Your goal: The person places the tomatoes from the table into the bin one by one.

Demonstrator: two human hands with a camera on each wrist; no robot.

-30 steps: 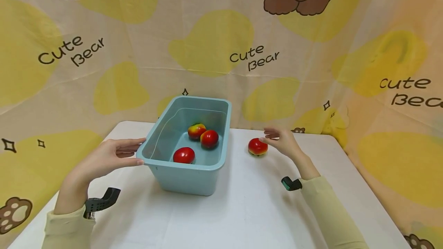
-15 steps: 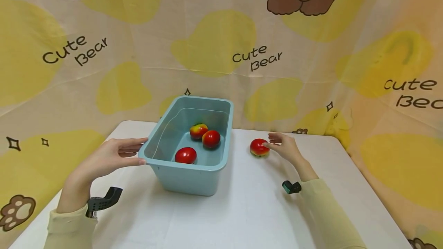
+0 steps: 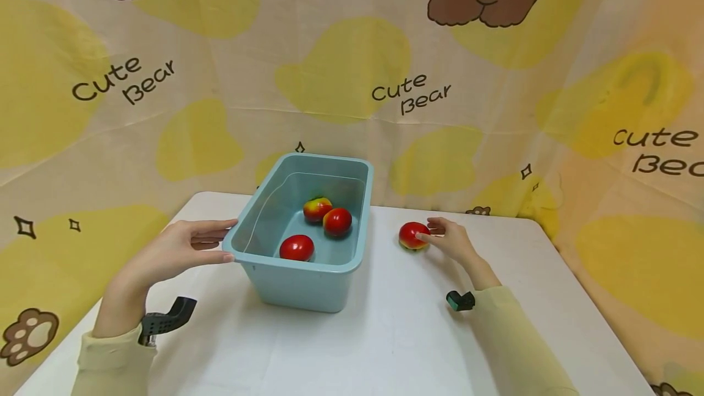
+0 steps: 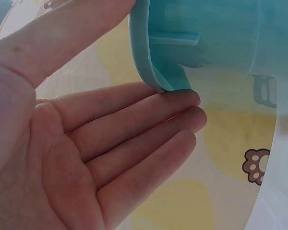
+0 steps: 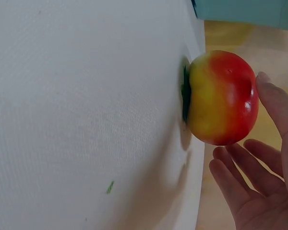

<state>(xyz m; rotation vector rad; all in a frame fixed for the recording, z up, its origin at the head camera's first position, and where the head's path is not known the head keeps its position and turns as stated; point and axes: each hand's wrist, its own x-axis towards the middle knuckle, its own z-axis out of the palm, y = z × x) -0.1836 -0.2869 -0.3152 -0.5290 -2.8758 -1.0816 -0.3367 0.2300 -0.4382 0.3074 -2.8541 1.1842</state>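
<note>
A light-blue plastic basin (image 3: pixel 299 286) stands on the table, with three glossy red-and-yellow tomato-like fruits inside, one of them the near fruit (image 3: pixel 297 248). At the basin's near left corner, my left hand (image 3: pixel 178 249) touches the rim with thumb and straight fingers; the left wrist view shows the fingertips at the rim (image 4: pixel 140 48). To the right of the basin, another tomato-like fruit (image 3: pixel 414 235) rests on the table, its green calyx (image 5: pixel 186 96) facing down. My right hand (image 3: pixel 453 242) is at its right side, the thumb at the fruit and the other fingers loosely spread beside it.
The white table (image 3: pixel 396 335) has its back edge close to a patterned cloth backdrop (image 3: pixel 341 78). Black wrist cameras sit on both wrists, such as the left camera (image 3: pixel 167 316). A small green mark (image 5: pixel 110 187) lies on the table surface.
My right hand has lowered from above and beside the lone fruit to its right side. The left hand stays at the basin rim. The head view has shifted slightly.
</note>
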